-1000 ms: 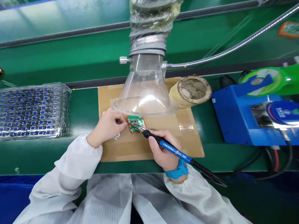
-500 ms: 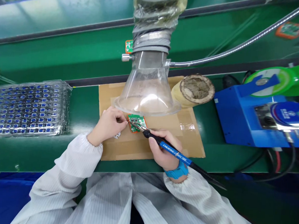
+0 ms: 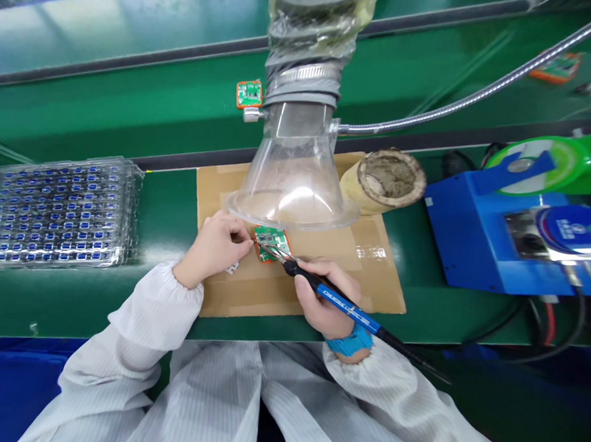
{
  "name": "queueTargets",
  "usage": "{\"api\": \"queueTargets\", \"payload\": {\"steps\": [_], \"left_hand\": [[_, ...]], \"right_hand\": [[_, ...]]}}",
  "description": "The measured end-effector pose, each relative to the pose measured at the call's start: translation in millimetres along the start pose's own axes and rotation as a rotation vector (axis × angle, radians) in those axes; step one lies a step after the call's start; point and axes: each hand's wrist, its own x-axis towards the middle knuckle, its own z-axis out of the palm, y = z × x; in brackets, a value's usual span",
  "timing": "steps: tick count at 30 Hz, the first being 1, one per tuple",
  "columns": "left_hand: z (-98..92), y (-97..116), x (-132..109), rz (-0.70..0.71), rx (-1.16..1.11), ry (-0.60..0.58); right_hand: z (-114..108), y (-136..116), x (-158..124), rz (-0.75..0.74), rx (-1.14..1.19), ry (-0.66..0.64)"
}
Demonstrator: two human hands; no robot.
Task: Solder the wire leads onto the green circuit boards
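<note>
Overall, the circuit board point(image 3: 278, 236) lies on cardboard point(image 3: 255, 295); just left of the board, the left hand point(image 3: 216, 246) is closed in a pinch, any content indiscernible; right of it, the right hand point(image 3: 324, 313) grips a soldering iron point(image 3: 344, 303).

A green bench point(image 3: 164, 240) carries stacked trays point(image 3: 58, 213), a cardboard sheet point(image 3: 255, 295) and a blue device point(image 3: 455, 237).

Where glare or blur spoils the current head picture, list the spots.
Head view: bright glare on the clear funnel and the shiny tape; head view: the far-right orange-edged board looks blurred; head view: lettering on the soldering iron is smeared.
</note>
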Motion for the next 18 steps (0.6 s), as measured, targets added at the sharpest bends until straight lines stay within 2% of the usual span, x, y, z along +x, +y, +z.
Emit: {"api": "queueTargets", "payload": {"steps": [11,18], "left_hand": [[-0.8,0.7,-0.7,-0.013,-0.003,-0.009],[-0.9,-1.2,0.0,0.010,0.018,0.005]], "right_hand": [[-0.9,-0.2,1.3,-0.020,0.027,-0.004],[-1.5,6.4,-4.2,0.058,0.073,0.043]]}}
